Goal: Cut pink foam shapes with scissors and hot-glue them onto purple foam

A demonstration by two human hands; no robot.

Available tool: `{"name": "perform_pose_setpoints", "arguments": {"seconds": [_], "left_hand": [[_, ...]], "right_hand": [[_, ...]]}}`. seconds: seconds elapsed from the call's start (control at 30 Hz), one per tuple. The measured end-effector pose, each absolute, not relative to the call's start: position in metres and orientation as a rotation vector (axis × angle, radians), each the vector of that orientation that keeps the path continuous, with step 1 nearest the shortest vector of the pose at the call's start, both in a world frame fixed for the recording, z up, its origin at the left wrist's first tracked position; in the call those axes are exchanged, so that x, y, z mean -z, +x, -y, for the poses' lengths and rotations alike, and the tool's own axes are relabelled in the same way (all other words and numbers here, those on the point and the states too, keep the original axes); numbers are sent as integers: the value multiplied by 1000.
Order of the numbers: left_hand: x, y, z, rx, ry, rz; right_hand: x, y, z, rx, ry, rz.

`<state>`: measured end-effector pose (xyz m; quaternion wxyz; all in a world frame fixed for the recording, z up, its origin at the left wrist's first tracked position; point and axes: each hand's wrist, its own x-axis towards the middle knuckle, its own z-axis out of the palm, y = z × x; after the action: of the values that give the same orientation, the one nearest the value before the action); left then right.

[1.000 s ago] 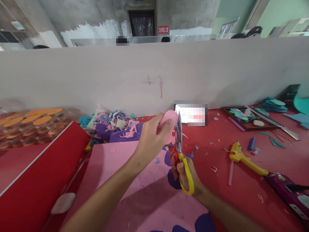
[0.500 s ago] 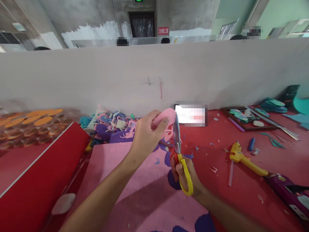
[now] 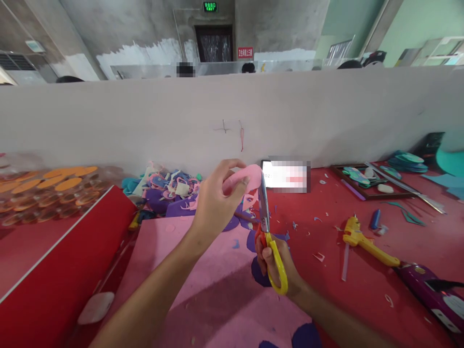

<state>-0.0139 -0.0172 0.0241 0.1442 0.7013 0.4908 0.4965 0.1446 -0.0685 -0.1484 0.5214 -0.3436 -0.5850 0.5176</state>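
Between the thumb and fingers of my left hand (image 3: 221, 203) is a rounded pink piece (image 3: 251, 177), raised above the table. My right hand (image 3: 277, 263) grips scissors (image 3: 278, 270) with yellow and red handles, blades pointing up. The blades touch or nearly touch the right edge of the pink piece; whether they are parted is hard to tell. Beneath both hands lies a large pink sheet (image 3: 213, 285), with dark purple pieces (image 3: 306, 336) on and around it.
A scrap pile (image 3: 174, 186) sits behind my left hand. Rightward are a phone (image 3: 286, 175), a tray (image 3: 377, 195), a yellow glue gun (image 3: 369, 244) and a purple tool (image 3: 427, 287). Orange discs (image 3: 68, 183) and a red board (image 3: 65, 246) stand left.
The view has tilted up slightly. My left hand and the pink piece have turned a little and shifted slightly left; both hands keep their holds.
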Motion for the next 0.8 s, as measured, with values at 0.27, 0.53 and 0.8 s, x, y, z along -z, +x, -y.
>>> {"name": "perform_pose_setpoints", "arguments": {"seconds": [0.27,0.53,0.8], "left_hand": [[-23,-14,17,-1406,2073,-1426],[-19,-11,17,-1400,2123,-1420],[-20,-11,16,-1411,2154,-1384]], "right_hand": [[156,140,64,-1313,-741,1353],[154,129,63,-1341,-746,1179],[152,129,65,-1377,-720,1234]]}}
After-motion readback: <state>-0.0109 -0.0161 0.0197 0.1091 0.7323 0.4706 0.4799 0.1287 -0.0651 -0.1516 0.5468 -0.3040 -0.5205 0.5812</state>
